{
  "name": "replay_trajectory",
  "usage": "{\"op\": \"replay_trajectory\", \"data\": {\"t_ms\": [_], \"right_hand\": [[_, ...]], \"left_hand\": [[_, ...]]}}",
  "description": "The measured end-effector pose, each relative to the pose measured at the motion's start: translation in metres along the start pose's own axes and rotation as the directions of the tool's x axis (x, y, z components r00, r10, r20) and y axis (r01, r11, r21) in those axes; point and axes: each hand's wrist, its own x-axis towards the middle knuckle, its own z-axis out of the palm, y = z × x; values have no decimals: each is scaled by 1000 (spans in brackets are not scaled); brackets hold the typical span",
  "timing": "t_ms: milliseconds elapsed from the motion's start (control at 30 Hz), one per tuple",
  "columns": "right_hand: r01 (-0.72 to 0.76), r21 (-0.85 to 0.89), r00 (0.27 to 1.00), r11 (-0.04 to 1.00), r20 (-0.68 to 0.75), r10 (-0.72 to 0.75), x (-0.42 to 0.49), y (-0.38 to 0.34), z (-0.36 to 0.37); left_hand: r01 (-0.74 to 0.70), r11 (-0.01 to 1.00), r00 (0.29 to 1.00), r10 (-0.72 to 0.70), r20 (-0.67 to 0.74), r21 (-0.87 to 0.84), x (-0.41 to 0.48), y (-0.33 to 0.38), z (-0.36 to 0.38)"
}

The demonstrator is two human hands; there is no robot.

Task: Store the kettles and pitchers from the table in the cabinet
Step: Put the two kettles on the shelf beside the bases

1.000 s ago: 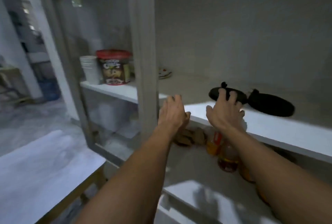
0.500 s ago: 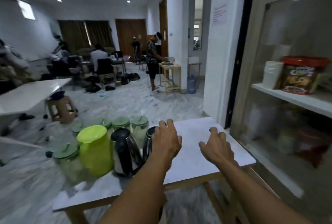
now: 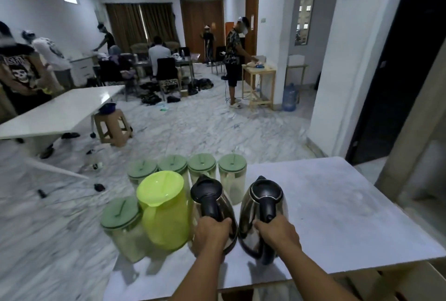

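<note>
Two steel kettles with black lids and handles stand side by side on the white table (image 3: 337,216). My left hand (image 3: 211,232) grips the handle of the left kettle (image 3: 210,199). My right hand (image 3: 277,232) grips the handle of the right kettle (image 3: 264,200). To their left stands a lime-green pitcher (image 3: 164,209). Several clear pitchers with grey-green lids surround it, one at the front left (image 3: 121,226) and a row behind (image 3: 201,168). The cabinet's edge (image 3: 415,156) shows at the far right.
A long white table (image 3: 60,112) and a brown stool (image 3: 112,127) stand on the marble floor to the left. Several people are farther back in the room. A white pillar (image 3: 350,59) rises beside the dark doorway on the right.
I turned from the cabinet shelf to the table. Both hands came down and closed round the two kettle handles.
</note>
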Motion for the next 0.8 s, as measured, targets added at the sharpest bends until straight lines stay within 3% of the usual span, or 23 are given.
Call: {"op": "replay_trajectory", "data": {"t_ms": [167,300,433,567,667,800], "right_hand": [[-92,208,995,974,-22,98,13,-3,6],[-125,334,979,934,-113,171,-1,0,-6],[-102,450,921,887,-294,255,-49,5,-31],[-93,570,783,816,-465,414,-119,31,-69],[-18,630,673,776,-567,475,-176,57,-113],[82,630,460,772,-711,531,-268,92,-189]], "left_hand": [[-7,997,1000,6,-10,-77,18,3,6],[-178,979,983,182,26,-97,4,15,-6],[-360,924,918,375,130,-125,-27,30,-33],[-504,853,809,522,270,-137,-81,40,-49],[-619,751,651,654,386,-229,-144,55,-52],[-719,611,442,770,460,-332,-242,77,-46]]}}
